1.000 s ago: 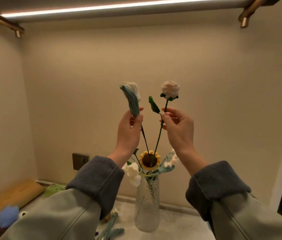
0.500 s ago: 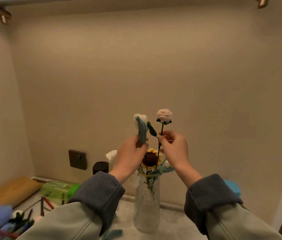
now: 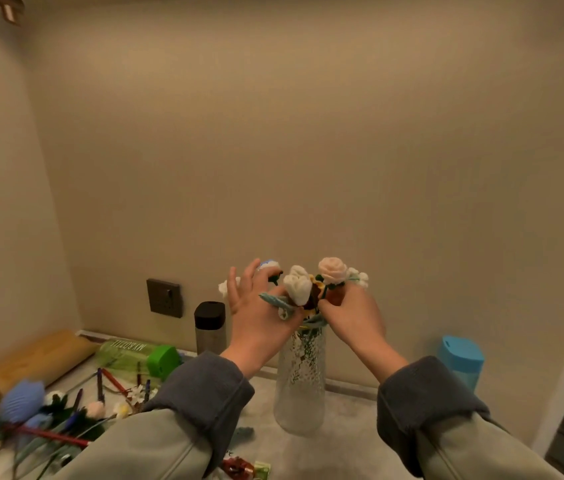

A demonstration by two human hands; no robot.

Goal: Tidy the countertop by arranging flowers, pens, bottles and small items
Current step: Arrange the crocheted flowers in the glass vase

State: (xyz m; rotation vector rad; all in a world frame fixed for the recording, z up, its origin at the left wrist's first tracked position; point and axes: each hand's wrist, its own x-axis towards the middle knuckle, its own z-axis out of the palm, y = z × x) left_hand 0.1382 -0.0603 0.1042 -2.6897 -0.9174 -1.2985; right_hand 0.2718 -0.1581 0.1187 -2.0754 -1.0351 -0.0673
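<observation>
Lowered into the glass vase (image 3: 299, 393) from above it a second earlier: white tulip (image 3: 297, 289) and pink rose (image 3: 332, 270). Left hand (image 3: 256, 317) spread open beside the tulip; right hand (image 3: 355, 317) pinching the rose stem at the vase mouth. Left of vase, pens (image 3: 107, 379) unsorted.

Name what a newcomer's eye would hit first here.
Centre: the glass vase, with the left hand spread against its white flowers and the right hand pinching under the pink rose. Far left, loose flowers and pens lie jumbled on the countertop.
</observation>
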